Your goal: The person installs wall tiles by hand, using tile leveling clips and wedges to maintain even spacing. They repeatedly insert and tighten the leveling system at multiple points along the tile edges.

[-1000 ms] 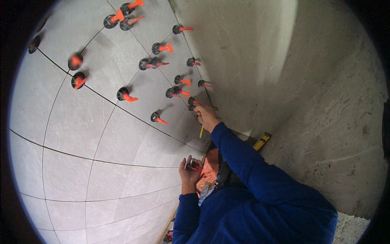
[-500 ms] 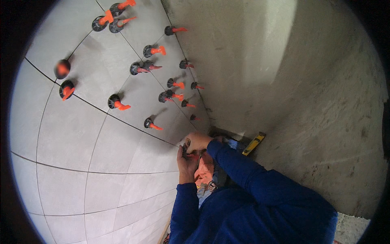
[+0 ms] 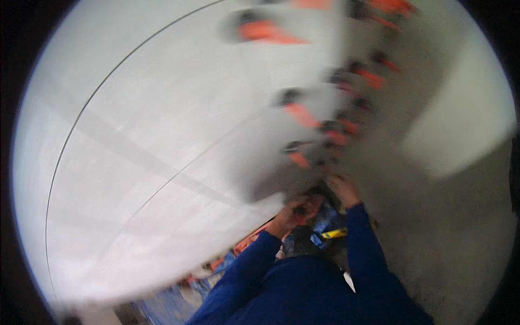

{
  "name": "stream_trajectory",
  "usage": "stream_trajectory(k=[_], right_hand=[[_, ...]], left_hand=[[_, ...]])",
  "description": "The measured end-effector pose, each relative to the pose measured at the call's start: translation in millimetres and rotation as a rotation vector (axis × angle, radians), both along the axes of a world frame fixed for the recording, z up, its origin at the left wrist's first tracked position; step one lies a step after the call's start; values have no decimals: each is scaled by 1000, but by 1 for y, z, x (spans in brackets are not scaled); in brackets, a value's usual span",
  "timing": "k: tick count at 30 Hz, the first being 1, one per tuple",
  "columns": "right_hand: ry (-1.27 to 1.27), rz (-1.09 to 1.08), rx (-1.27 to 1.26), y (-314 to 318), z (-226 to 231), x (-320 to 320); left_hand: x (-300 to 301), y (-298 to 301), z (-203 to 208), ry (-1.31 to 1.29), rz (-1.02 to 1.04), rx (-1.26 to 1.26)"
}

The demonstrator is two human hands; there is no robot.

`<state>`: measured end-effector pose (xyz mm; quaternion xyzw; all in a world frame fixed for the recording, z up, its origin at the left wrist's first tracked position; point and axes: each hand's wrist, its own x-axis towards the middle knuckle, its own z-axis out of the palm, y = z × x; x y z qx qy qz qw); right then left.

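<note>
Motion smears this moment. My left hand [image 3: 288,215] is low beside the wall's lower edge, fingers closed round a small dark and red piece [image 3: 300,214] that looks like a tile levelling knob. My right hand [image 3: 344,189] reaches up to the corner, just below the lowest knobs; its fingertips are blurred, and whether they hold anything is hidden. Large pale grey tiles [image 3: 146,135] cover the wall on the left. Black-and-orange tile levelling knobs [image 3: 299,111] stick out along their joints, several in a row near the corner.
A bare plaster wall [image 3: 433,233] rises on the right. Below my hands is a yellow spirit level [image 3: 333,234], beside a dark bucket-like shape [image 3: 301,242]. Blue and orange clutter [image 3: 173,300] lies along the foot of the tiled wall.
The view has swung, so the knobs appear farther right and blurred. My hands, formerly together at the tiles, are apart: the right is up at the corner, the left lower.
</note>
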<state>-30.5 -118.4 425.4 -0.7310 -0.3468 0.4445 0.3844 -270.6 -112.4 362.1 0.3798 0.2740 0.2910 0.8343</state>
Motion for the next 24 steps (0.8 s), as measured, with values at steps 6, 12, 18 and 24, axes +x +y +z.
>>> stream_trajectory(k=[6,12,18,24], right_hand=[[234,-58,-50,-23,-26,-22],[162,147,-214,-23,-71,-22],[77,242,-138,-10,-51,-27],[9,323,-81,4,-41,-32]], left_hand=[[-204,-91,-57,-204,310,-498],[-328,-281,-69,-286,1376,-599],[-383,-438,-6,-706,2350,-54],[-515,-589,57,-914,2887,-249]])
